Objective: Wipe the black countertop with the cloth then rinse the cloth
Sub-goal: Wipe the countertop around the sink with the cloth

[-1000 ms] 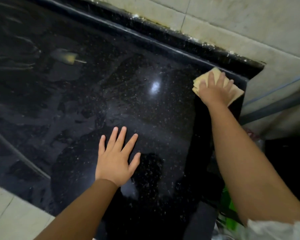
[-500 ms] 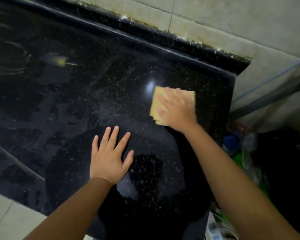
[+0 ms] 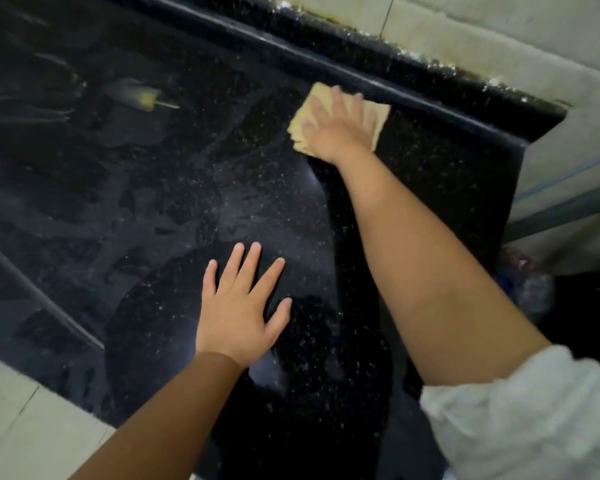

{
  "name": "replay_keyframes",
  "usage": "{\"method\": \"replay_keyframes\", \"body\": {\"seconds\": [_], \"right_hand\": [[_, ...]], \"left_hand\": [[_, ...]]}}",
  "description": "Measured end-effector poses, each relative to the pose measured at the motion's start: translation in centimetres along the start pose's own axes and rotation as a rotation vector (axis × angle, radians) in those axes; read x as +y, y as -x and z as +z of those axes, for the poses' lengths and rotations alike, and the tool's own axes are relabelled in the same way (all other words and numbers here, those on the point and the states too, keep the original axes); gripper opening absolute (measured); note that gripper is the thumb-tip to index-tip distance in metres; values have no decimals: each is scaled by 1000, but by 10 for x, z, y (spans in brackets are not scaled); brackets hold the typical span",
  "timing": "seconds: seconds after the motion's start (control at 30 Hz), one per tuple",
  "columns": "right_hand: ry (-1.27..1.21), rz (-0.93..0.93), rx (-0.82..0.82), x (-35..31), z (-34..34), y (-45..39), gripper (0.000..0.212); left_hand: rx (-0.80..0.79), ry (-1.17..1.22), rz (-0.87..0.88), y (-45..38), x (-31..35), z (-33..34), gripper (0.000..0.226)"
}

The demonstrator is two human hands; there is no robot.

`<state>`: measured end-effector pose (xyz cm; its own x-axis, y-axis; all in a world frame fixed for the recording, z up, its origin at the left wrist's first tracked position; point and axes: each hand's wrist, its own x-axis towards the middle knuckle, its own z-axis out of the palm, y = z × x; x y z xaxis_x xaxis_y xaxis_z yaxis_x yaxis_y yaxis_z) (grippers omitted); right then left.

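Now the yellow cloth (image 3: 305,128) is pressed flat on the black countertop (image 3: 174,209), far back and close to the raised black strip (image 3: 413,98) along the wall. It is folded, and its layers can be seen at its left edge. The right hand (image 3: 340,131) is laid on top of the cloth with its fingers straight and spread a little. The cloth is pushed down by the palm and fingers; it is not pinched or wrapped.

The left hand (image 3: 239,313) is laid flat on the countertop, nearer to the person and well apart from the cloth. Its fingers are held straight and spread wide, and nothing is held in it.

The stone is speckled with small pale dots, and wet smears and streaks can be seen across the left part. A small yellowish blur (image 3: 146,98) is seen on the shiny top at the far left; what it is cannot be told. A white sleeve (image 3: 520,420) is pushed up on the right arm. Pale tiles (image 3: 499,32) are seen on the wall behind the strip, and a grey pipe (image 3: 561,209) is seen on the right.
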<state>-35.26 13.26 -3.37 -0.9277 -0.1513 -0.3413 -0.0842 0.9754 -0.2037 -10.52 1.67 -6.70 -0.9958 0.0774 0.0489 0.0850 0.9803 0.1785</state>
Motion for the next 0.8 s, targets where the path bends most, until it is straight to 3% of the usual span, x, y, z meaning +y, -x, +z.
{"method": "replay_keyframes", "body": {"seconds": [0.17,0.23,0.3,0.43,0.6,0.7,0.8], "right_hand": [[64,-260,-77,-12,19,46,51],[68,-269,-91,11,28,80,51],[81,-133,-45,52,31,106,52],[-17,316,53,141,7,117,53],[-148,564,71,160,-18,78,54],[-139,591,34,139,-20,56,55],[-68,361,15,100,-14,46,54]], "left_hand": [[-31,8,-5,-1,1,-3,69],[-39,15,-8,-1,2,-4,70],[-40,18,-5,-1,2,-4,71],[-43,16,-10,-1,3,-4,73],[-46,18,-20,-1,4,-6,73],[-73,26,-16,-1,3,-6,72],[-95,22,-21,-3,2,-7,72]]}}
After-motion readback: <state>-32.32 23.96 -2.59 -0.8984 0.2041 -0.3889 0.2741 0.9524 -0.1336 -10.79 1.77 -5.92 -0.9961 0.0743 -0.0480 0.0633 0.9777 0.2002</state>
